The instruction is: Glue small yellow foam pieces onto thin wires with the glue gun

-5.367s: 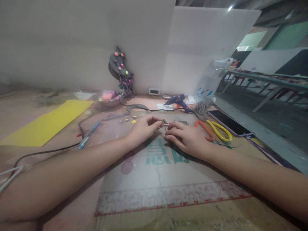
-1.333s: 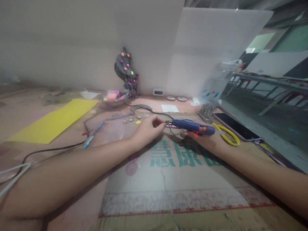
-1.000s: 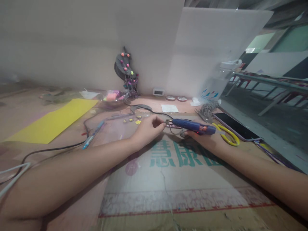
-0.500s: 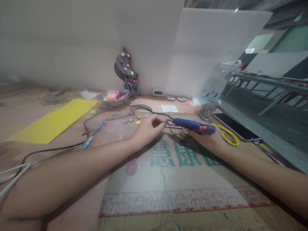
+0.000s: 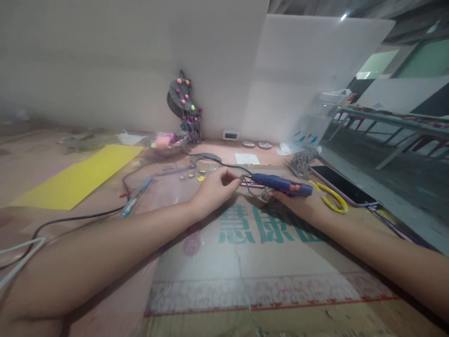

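Observation:
A blue glue gun (image 5: 280,184) lies in the grip of my right hand (image 5: 298,199), its nozzle aimed left. My left hand (image 5: 217,187) pinches a tiny piece at the nozzle's tip, too small to name. A dark cord or strand hangs in a loop just under the nozzle. A small grey bundle (image 5: 267,195) is by the fingers of my right hand; whether they touch it I cannot tell. Left of my left hand lie several small yellow pieces (image 5: 201,178). Behind the nozzle, a pink-edged object (image 5: 253,185) is partly hidden.
Yellow scissors (image 5: 335,199) and a phone (image 5: 343,185) lie at right, near a ball of grey yarn (image 5: 300,161). Yellow paper (image 5: 80,178), a blue pen (image 5: 137,196) and a black cable (image 5: 77,218) are at left. A grey crescent ornament (image 5: 180,98) stands at the back by a bowl (image 5: 166,149).
Almost nothing differs. The glue gun and my right hand have shifted very slightly to the left; my left hand keeps its pinch at the nozzle.

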A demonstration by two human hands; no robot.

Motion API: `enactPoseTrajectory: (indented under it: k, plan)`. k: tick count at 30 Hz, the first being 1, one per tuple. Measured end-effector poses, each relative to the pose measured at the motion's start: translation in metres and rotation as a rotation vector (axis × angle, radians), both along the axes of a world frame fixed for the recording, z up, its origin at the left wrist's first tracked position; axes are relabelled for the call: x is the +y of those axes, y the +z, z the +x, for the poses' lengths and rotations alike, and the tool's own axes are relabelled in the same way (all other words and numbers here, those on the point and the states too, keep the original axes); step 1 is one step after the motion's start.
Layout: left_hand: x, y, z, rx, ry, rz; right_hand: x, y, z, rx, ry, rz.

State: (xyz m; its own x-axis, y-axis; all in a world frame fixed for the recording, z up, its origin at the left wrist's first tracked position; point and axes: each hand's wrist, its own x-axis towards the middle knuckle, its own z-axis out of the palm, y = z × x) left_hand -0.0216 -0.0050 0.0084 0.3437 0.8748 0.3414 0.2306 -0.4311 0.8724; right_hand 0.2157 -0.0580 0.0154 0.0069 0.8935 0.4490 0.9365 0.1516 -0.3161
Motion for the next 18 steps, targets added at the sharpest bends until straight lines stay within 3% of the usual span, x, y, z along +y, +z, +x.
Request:
enactPoseTrajectory:
  k: [18]
  plan:
    - [0.002,0.001,0.0,-0.003,-0.003,-0.02,-0.01,0.011,-0.011,0.071,0.077,0.011]
